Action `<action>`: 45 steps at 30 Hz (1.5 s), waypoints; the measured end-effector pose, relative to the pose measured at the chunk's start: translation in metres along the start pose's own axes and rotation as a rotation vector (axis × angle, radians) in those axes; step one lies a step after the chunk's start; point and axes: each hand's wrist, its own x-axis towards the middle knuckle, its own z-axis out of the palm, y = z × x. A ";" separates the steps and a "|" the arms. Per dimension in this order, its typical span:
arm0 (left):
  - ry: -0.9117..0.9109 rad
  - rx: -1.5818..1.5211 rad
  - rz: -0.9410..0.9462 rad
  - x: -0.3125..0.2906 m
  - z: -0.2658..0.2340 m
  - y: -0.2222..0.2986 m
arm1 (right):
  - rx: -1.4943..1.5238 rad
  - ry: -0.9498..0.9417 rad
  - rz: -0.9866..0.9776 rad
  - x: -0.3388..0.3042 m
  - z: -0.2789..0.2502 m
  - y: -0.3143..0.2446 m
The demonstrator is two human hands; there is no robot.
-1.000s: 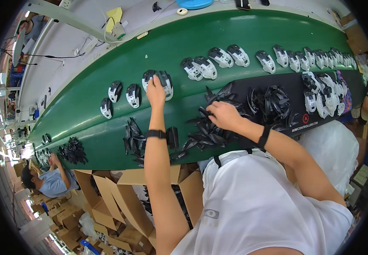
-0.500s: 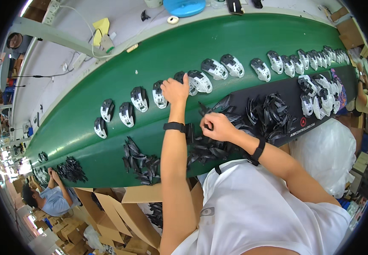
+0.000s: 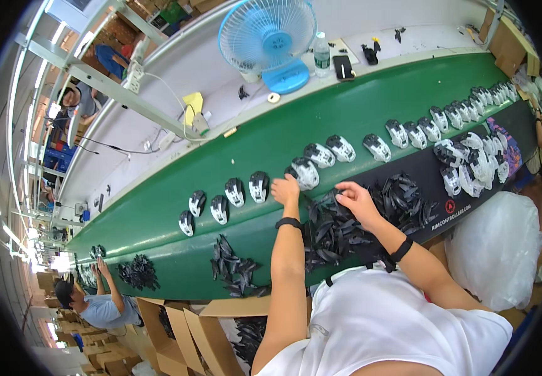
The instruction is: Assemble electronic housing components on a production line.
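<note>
My left hand (image 3: 285,190) is at the near edge of a row of white-and-black computer mouse bodies on the green belt. Its fingers are curled, and whatever they hold is hidden. Just beyond it, a mouse body (image 3: 305,173) shows, partly overlapping another. Over a heap of glossy black curved plastic pieces (image 3: 333,235) hovers my right hand (image 3: 357,202), its thumb and forefinger apart at the heap's far edge. More mouse bodies stand along the belt to the left, such as one mouse body (image 3: 234,192), and to the right, such as another mouse body (image 3: 377,148).
A black mat (image 3: 431,216) carries another black heap (image 3: 406,200) and piled mouse bodies (image 3: 471,164). Further black pieces (image 3: 233,266) lie left, above open cardboard boxes (image 3: 208,338). Beyond the belt stand a blue fan (image 3: 268,37) and bottle (image 3: 322,56). A co-worker (image 3: 95,301) works far left.
The view has shifted, bringing the fan into sight. My left hand has drawn back from the mouse row toward me. My right hand has gone from a closed grip to spread fingers at the heap.
</note>
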 end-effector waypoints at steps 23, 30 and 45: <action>0.152 -0.364 0.447 -0.014 0.002 -0.021 | 0.249 0.049 0.103 -0.014 -0.030 -0.002; -0.516 -1.438 0.322 -0.102 -0.117 0.006 | 0.255 -0.089 0.006 -0.020 0.006 -0.087; -0.359 -1.477 0.346 -0.230 -0.168 0.012 | -0.228 -0.172 -0.412 -0.060 0.042 -0.079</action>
